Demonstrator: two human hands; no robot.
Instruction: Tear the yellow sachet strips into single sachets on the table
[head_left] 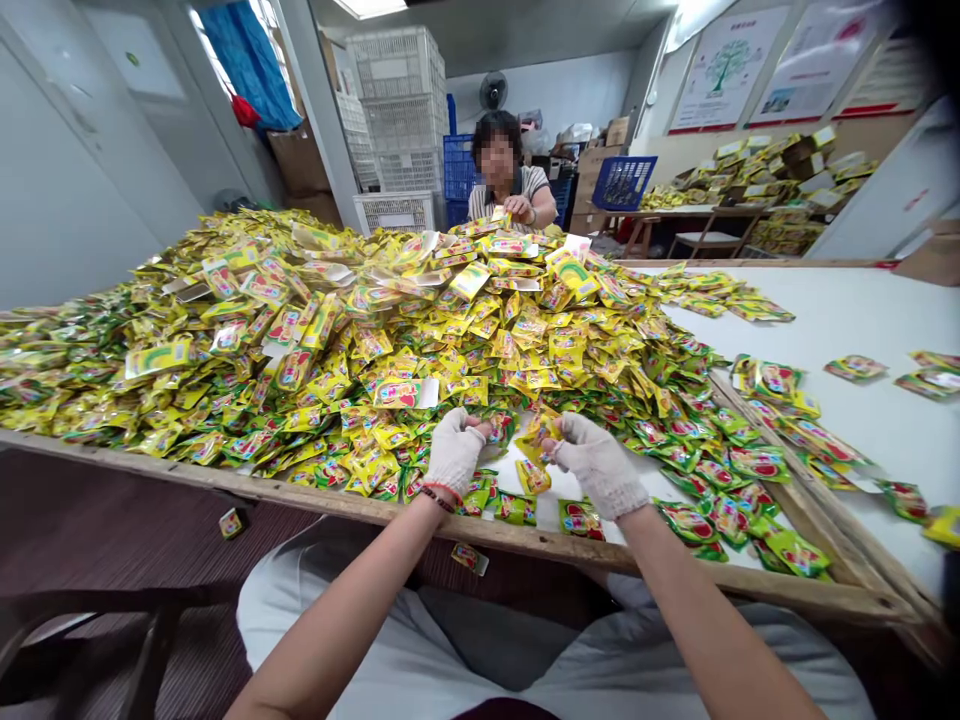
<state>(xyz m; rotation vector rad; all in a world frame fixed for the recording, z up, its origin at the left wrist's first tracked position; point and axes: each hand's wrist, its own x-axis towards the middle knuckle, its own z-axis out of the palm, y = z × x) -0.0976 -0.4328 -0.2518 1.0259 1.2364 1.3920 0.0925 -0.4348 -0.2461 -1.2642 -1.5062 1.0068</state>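
Note:
My left hand (454,455), in a white knit glove, is closed with thumb and fingers on a green and red candy packet (501,428) at the near edge of a large heap. Opposite it, my right hand (598,462), gloved the same way, pinches a yellow candy packet (537,436). Just below the fingers another yellow packet (532,477) lies on the white tabletop (551,508). Yellow and green packets (420,340) form the heap beyond both hands. A small open carton (405,393) rests on its slope, above my left hand.
A wooden rim (300,490) borders the table, and a wooden divider (780,450) runs along the right. Across the heap, a co-worker (514,190) handles a small box. White crates (397,110) are stacked behind. Two packets lie on the floor below the rim.

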